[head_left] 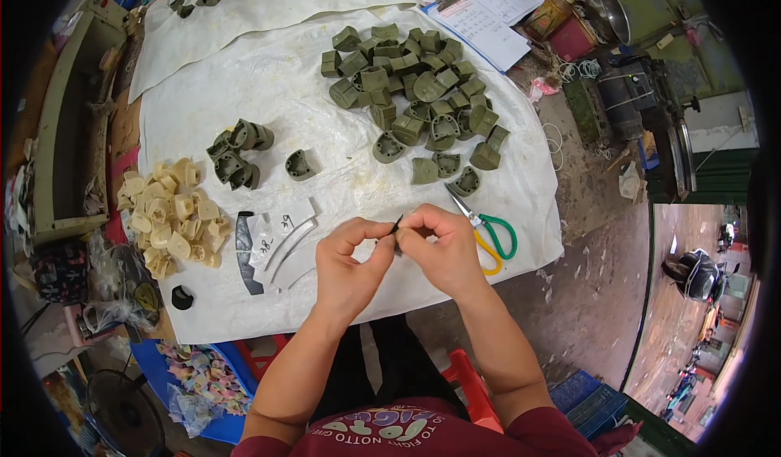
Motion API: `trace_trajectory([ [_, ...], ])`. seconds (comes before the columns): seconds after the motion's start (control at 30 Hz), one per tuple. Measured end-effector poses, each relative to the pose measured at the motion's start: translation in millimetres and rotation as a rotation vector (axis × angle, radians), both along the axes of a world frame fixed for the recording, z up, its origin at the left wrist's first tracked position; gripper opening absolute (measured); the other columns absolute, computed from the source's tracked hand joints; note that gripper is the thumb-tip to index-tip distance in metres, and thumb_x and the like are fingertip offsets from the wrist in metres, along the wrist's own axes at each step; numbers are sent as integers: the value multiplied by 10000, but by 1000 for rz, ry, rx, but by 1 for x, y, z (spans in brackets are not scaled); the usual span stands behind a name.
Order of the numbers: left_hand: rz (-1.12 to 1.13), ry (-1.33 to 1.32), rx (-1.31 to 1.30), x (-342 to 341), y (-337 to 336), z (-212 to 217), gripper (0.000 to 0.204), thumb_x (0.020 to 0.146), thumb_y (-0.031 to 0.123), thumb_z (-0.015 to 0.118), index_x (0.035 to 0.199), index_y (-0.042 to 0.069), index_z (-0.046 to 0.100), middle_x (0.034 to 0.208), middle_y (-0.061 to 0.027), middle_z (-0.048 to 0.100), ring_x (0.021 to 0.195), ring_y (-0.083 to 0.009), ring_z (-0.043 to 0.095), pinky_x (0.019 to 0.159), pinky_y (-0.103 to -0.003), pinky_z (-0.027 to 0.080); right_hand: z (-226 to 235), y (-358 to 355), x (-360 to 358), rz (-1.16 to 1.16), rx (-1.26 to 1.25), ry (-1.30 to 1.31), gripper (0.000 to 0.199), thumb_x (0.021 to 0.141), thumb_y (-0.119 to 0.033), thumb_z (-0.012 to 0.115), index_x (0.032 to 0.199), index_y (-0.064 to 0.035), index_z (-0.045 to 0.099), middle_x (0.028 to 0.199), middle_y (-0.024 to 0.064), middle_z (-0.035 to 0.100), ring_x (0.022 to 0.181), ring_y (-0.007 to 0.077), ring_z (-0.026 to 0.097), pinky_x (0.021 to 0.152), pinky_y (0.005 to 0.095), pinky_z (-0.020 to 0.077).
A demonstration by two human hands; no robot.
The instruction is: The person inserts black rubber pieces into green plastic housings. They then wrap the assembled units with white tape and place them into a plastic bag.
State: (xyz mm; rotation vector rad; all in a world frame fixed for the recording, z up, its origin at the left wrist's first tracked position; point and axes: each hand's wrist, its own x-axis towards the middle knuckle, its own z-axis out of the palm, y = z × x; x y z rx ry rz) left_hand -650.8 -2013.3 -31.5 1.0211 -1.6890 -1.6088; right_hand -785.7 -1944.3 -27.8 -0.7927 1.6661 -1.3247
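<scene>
My left hand (348, 260) and my right hand (443, 250) meet above the table's near edge. Between both sets of pinched fingertips is a small, thin dark piece (398, 224), mostly covered by the fingers. Scissors (480, 224) with one green and one yellow handle lie just right of my right hand, apart from it. To the left of my left hand are curved paper patterns (290, 250) with handwriting and a dark curved strip (245, 254). Beyond my hands sits a large pile of olive-green shoe heels (404, 75), hollow on one side.
Left are a small green heel cluster (236, 158), one lone green heel (300, 165), a cream heel pile (172, 217) and a black piece (182, 298). White sheeting (268, 83) covers the table. A clipboard (480, 30) lies far right, near a machine (639, 103). Scraps fill a blue container (154, 372).
</scene>
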Motion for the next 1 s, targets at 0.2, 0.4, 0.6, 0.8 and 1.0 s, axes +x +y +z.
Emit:
trace_trajectory([
  [0.2,63,93,363,2,-1,-2,80,837,-9,625,861,-43,694,810,-43,679,747,-78,597,692,-209,459,13,-1,3,49,-55,133,63,793,-30,645,789,32,641,773,68,621,655,98,573,603,238,458],
  [0.4,62,-49,-81,2,-1,3,79,794,-3,658,865,-2,693,779,-49,681,744,-106,619,766,-266,473,12,-1,2,69,-80,113,81,814,-52,653,845,19,674,771,70,627,677,106,576,583,253,459],
  [0.6,45,-217,-563,1,0,7,120,742,-6,684,841,61,680,784,-39,677,751,-179,647,963,-414,411,18,-4,3,94,-78,295,47,800,-52,647,789,-7,641,750,88,620,659,182,589,579,291,465],
  [0.8,23,-234,-711,0,1,7,163,728,-10,700,862,81,678,794,-37,678,751,-188,652,966,-430,412,11,-4,5,56,-119,407,54,763,-23,635,739,-17,587,718,80,596,663,188,580,564,321,452],
  [1.0,27,-108,-357,0,4,4,113,764,-19,668,843,61,684,774,-37,688,730,-163,647,984,-423,404,6,-1,7,-12,-167,211,38,755,11,624,743,2,589,724,71,593,661,142,582,585,270,460],
])
